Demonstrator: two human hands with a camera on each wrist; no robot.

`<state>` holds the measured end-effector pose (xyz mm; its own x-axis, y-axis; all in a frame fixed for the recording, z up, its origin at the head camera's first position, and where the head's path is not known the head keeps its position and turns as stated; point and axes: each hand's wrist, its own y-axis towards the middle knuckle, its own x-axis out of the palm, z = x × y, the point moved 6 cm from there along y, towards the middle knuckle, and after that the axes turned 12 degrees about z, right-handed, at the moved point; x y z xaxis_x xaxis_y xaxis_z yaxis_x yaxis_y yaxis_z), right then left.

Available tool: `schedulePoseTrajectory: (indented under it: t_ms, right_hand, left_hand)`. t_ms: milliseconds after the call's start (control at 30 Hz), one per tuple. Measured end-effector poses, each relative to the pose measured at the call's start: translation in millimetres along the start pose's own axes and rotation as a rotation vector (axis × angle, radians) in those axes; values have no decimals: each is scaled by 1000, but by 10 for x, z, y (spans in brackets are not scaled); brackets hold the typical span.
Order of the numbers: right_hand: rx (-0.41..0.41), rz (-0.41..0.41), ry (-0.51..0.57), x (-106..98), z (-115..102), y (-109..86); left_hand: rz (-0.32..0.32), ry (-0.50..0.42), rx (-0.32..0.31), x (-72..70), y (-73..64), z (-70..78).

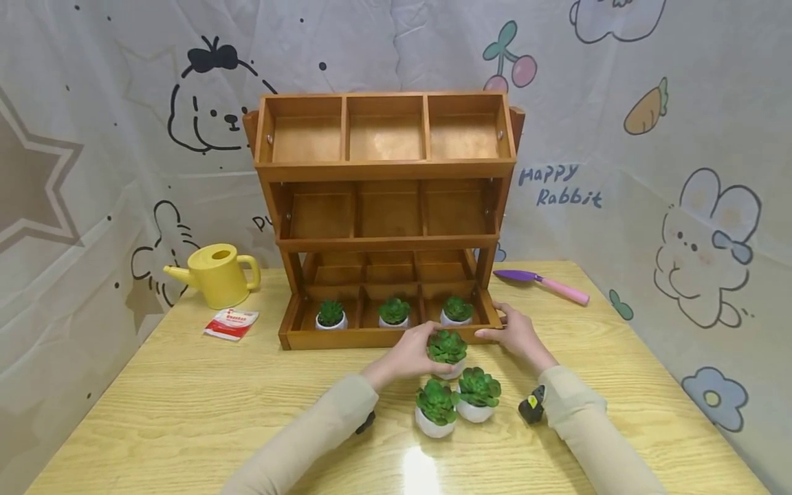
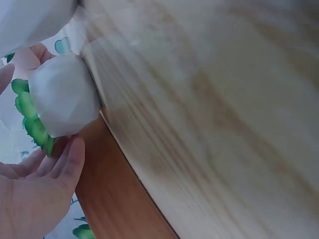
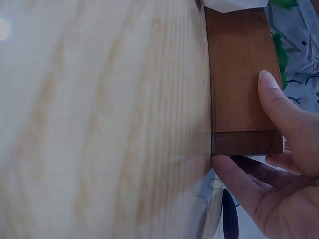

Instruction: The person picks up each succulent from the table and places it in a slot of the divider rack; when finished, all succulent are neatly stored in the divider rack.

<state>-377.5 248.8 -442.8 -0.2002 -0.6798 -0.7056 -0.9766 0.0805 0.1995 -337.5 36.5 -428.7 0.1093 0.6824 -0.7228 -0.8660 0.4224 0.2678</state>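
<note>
My left hand (image 1: 410, 355) grips a potted succulent (image 1: 448, 348), its green leaves above a white faceted pot, just in front of the wooden shelf (image 1: 388, 338). In the left wrist view, thumb and fingers lie on either side of that white pot (image 2: 65, 94), close to the shelf's front board. My right hand (image 1: 518, 337) holds the shelf's bottom right front corner; in the right wrist view the thumb rests on the front board (image 3: 244, 74) and the fingers are round the end. Two more succulents (image 1: 436, 405) (image 1: 478, 392) stand on the table nearer me.
Three small potted plants (image 1: 331, 314) (image 1: 394, 311) (image 1: 456, 309) sit in the shelf's bottom front row. A yellow watering can (image 1: 221, 276) and a red-white packet (image 1: 231, 324) are at left. A purple trowel with a pink handle (image 1: 564, 291) lies at right.
</note>
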Motion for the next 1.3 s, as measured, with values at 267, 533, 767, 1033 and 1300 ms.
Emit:
schedulePoseTrajectory:
  t_ms: [267, 533, 767, 1033, 1300]
  right_hand:
    - [8, -7, 2, 21, 19, 16]
    - [24, -7, 6, 16, 18, 7]
    - [31, -14, 3, 15, 14, -8]
    - [15, -8, 3, 0, -5, -4]
    - [10, -12, 1, -1, -1, -3]
  left_hand:
    - [-27, -28, -36, 50, 19, -44]
    - [-77, -59, -82, 111, 58, -138]
    - [-90, -105, -131, 125, 76, -191]
    - [-100, -145, -155, 123, 73, -202]
    - [-105, -114, -117, 137, 78, -186]
